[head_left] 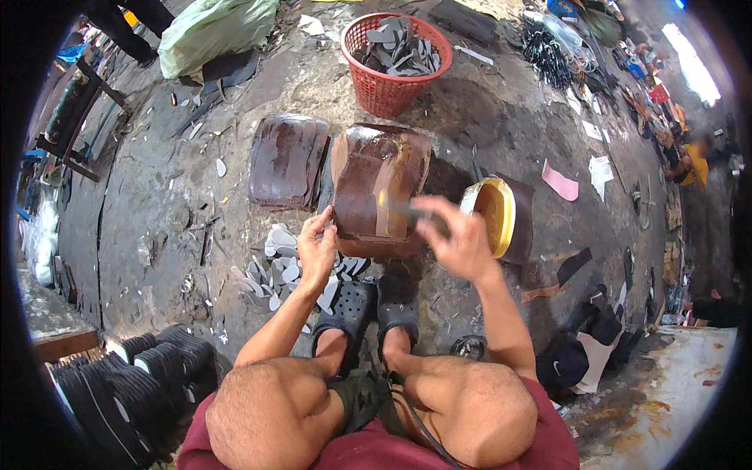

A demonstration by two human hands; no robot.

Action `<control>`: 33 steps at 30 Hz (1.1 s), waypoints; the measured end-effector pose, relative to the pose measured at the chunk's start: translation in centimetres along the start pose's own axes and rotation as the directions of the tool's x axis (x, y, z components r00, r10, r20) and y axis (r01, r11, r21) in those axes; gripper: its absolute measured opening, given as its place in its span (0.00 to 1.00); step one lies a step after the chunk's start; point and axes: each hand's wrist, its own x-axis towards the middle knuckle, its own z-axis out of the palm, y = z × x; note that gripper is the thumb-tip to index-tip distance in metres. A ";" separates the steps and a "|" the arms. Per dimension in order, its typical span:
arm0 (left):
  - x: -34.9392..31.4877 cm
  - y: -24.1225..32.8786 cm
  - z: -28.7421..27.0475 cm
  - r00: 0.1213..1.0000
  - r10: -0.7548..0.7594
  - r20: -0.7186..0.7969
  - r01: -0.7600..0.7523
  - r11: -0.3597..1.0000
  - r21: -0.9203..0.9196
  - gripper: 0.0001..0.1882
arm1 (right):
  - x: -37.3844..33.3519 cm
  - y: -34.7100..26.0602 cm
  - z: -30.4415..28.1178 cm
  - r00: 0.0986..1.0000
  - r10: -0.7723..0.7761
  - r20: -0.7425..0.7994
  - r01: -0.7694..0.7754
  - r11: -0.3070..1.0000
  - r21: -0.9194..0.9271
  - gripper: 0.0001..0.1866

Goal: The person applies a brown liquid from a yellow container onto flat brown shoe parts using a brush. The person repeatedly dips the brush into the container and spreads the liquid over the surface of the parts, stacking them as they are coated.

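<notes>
A stack of brown leather-like sheets (362, 188) lies on the floor in front of my feet, its top streaked with wet yellowish glue. My left hand (316, 252) pinches the left edge of this stack with thumb and fingers. Over the right side of the sheets, my right hand (456, 239) is closed around a thin dark spreading tool (421, 210), smeared by motion; its exact kind is unclear. Right of that hand, an oval yellow-rimmed tub (507, 215) of amber glue stands tilted on a dark sheet. Another shiny brown sheet stack (287, 160) lies to the left.
Beyond the sheets stands a red plastic basket (384, 90) of grey cut pieces. Several pale grey cut pieces (278, 274) lie by my left foot. Stacked black soles (133, 384) fill the lower left. A pink scrap (559, 182) and black cap (569, 363) lie right.
</notes>
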 end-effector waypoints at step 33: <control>-1.3 1.9 -1.0 0.991 -0.059 0.117 0.047 0.993 0.107 0.26 | -4.8 -1.4 7.3 0.925 -0.165 0.342 0.308 0.853 -0.421 0.25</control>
